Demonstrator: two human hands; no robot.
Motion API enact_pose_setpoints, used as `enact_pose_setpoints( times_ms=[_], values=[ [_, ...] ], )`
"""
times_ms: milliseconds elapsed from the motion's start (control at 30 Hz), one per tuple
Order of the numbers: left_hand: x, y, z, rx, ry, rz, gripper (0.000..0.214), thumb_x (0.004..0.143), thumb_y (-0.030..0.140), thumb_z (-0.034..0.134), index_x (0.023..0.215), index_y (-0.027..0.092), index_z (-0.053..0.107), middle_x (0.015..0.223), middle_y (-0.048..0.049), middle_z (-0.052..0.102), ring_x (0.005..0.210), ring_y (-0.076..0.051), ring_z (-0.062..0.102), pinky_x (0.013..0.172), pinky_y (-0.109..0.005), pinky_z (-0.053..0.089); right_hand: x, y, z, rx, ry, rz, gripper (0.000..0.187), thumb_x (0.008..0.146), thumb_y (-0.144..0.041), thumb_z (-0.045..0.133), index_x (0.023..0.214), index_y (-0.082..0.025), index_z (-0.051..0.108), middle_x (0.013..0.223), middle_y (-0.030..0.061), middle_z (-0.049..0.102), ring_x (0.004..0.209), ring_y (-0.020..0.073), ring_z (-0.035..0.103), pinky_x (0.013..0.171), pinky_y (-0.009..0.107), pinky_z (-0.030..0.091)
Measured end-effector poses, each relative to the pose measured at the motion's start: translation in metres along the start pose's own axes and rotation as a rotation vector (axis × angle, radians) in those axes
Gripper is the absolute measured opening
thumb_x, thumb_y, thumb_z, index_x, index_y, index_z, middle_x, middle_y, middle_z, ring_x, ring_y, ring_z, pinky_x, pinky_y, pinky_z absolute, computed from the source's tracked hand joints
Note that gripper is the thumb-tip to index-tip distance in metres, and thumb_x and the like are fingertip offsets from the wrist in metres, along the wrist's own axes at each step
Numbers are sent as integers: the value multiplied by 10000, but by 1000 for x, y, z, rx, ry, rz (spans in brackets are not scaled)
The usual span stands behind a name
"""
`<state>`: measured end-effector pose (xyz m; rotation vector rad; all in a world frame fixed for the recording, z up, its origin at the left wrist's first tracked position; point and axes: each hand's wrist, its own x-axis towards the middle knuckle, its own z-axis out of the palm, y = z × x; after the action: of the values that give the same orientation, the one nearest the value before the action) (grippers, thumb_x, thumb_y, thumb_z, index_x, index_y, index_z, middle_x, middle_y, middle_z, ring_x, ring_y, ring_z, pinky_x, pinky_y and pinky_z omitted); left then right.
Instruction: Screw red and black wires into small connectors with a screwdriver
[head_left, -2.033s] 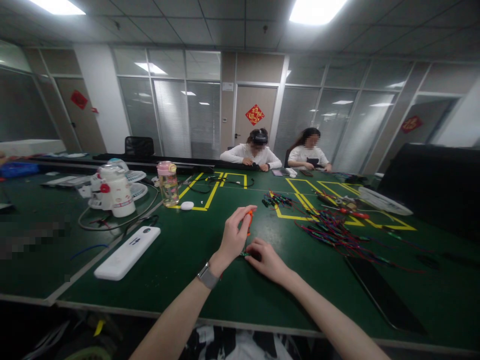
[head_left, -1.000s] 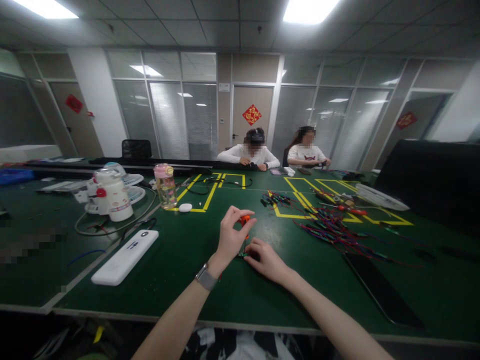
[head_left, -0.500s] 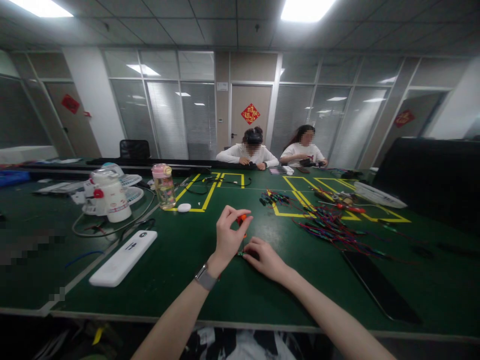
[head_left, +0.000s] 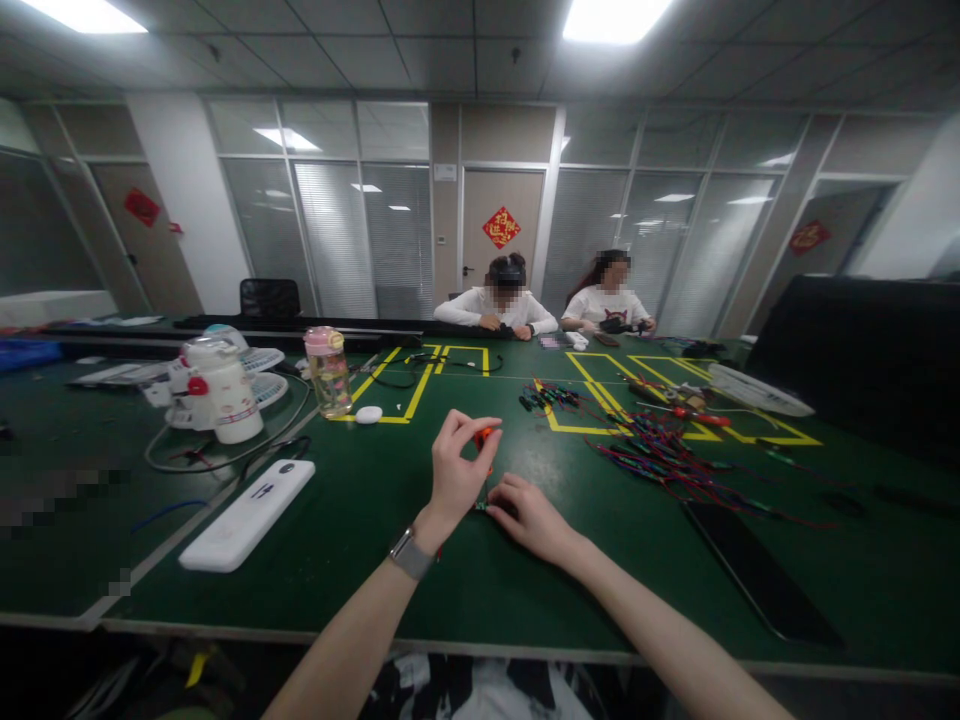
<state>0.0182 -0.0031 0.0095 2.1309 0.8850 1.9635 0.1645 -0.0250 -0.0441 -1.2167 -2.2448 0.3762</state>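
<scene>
My left hand [head_left: 454, 470], with a grey-banded watch at the wrist, pinches the orange handle of a small screwdriver [head_left: 485, 436] between thumb and fingers. Its thin dark shaft points down at a small green piece [head_left: 481, 506] on the table. Close beside it, my right hand [head_left: 534, 515] rests low with the fingers closed at the green piece's right end, holding it. The exact shape of this piece is too small to make out, and the fingers partly hide it.
On the green table [head_left: 360, 580] lie a white power bank [head_left: 247, 520], a black phone [head_left: 761, 570] and a heap of wired parts [head_left: 667, 450]. A white bottle [head_left: 229, 395] and a pink-lidded bottle [head_left: 328, 375] stand left. Two people [head_left: 496, 305] sit opposite.
The fingertips of my left hand have shifted slightly left on the screwdriver handle. My right hand and the green piece have stayed almost in place.
</scene>
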Motion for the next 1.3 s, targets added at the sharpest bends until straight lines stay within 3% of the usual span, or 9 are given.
enact_pose_setpoints(
  times_ms=[100, 333, 467, 633, 933, 1300],
  values=[
    [0, 0, 0, 6, 8, 8, 129, 861, 226, 601, 945, 206, 698, 781, -3, 524, 720, -120, 543, 682, -247, 468, 0, 0, 1, -1, 9, -6, 86, 847, -128, 570, 852, -161, 648, 848, 51, 586, 771, 168, 554, 717, 280, 448],
    [-3, 0, 1, -53, -103, 46, 291, 932, 146, 431, 1135, 198, 633, 1068, -66, 629, 1005, -160, 591, 879, -291, 473, 1, 1, 3, 12, 31, 15, 70, 822, -122, 602, 831, -147, 667, 850, 56, 582, 789, 170, 560, 740, 286, 450],
    [-3, 2, 1, -35, -53, 75, 247, 907, 134, 474, 1066, 185, 656, 964, -55, 646, 896, -149, 610, 814, -276, 491, 1, 4, 6, 35, 45, 14, 81, 811, -113, 610, 836, -154, 676, 845, 46, 581, 778, 161, 558, 737, 284, 450],
    [-1, 3, 1, 20, 21, 55, 145, 861, 195, 586, 963, 197, 690, 784, -10, 549, 703, -118, 558, 670, -244, 479, 2, 9, 10, 72, 75, 32, 80, 788, -101, 631, 819, -156, 680, 823, 35, 573, 749, 152, 547, 706, 276, 450],
    [-3, 2, 1, -24, -52, 55, 247, 935, 186, 450, 1068, 198, 657, 978, -64, 653, 909, -159, 615, 809, -293, 500, 2, 9, 10, 85, 77, 8, 74, 807, -125, 618, 826, -166, 676, 826, 32, 577, 752, 153, 547, 713, 279, 451],
    [-2, 1, 2, 25, 21, 34, 113, 863, 239, 605, 921, 196, 691, 824, -20, 560, 755, -129, 573, 702, -250, 482, 3, 9, 12, 127, 95, 38, 97, 767, -75, 623, 800, -153, 670, 804, 29, 580, 718, 146, 552, 676, 262, 444]
  ],
)
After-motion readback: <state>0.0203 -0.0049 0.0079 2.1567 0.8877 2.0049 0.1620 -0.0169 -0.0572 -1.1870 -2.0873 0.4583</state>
